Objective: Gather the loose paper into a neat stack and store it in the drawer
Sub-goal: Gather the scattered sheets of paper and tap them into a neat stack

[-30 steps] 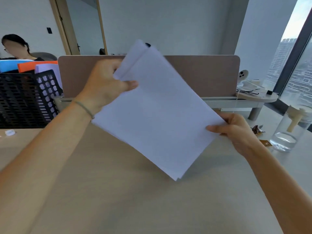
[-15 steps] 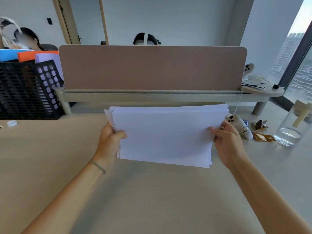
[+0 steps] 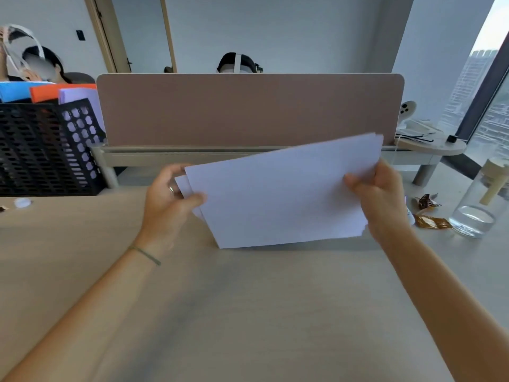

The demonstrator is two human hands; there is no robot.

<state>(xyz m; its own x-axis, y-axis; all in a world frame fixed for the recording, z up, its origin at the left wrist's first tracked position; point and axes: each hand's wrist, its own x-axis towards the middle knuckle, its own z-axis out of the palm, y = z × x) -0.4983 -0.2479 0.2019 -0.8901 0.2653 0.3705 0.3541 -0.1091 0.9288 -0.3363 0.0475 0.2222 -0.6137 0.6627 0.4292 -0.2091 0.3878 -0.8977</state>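
Above the middle of the bench (image 3: 248,312), a sheaf of white paper (image 3: 281,197) was held upright on its long edge, its lower corner touching or just above the surface and its top edge tilted up to the right. The left hand (image 3: 168,205) pinched the sheaf's left end, where a few sheets stuck out unevenly. The right hand (image 3: 382,197) gripped its right end. Near the bench's right edge stood a glass jar (image 3: 479,205), with candy wrappers (image 3: 429,213) beside it. A black mesh file rack (image 3: 46,150) stood at the far left corner.
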